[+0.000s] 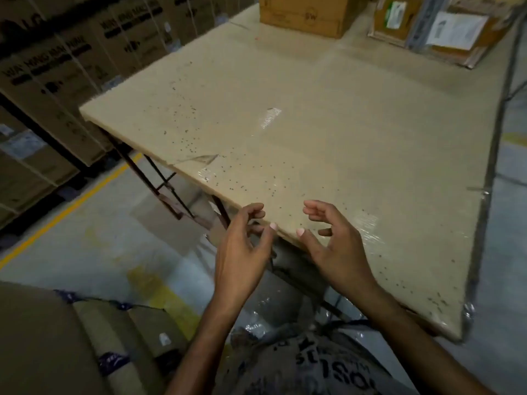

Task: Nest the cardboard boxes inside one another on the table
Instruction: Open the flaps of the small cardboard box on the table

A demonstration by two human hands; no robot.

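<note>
A brown cardboard box (305, 15) stands at the far end of the cardboard-covered table (299, 115), cut off by the top of the view. Flat cardboard pieces with paper labels (445, 29) lie at the far right. My left hand (242, 252) and my right hand (333, 246) hover side by side at the table's near edge, palms facing each other, fingers curled and apart. Neither hand holds anything. Both are far from the box.
Stacked printed cartons (57, 75) line the left wall behind a yellow floor line (71, 206). Cardboard rolls or boxes (119, 332) sit on the floor at the lower left. The table's metal legs (159, 181) show under its left edge.
</note>
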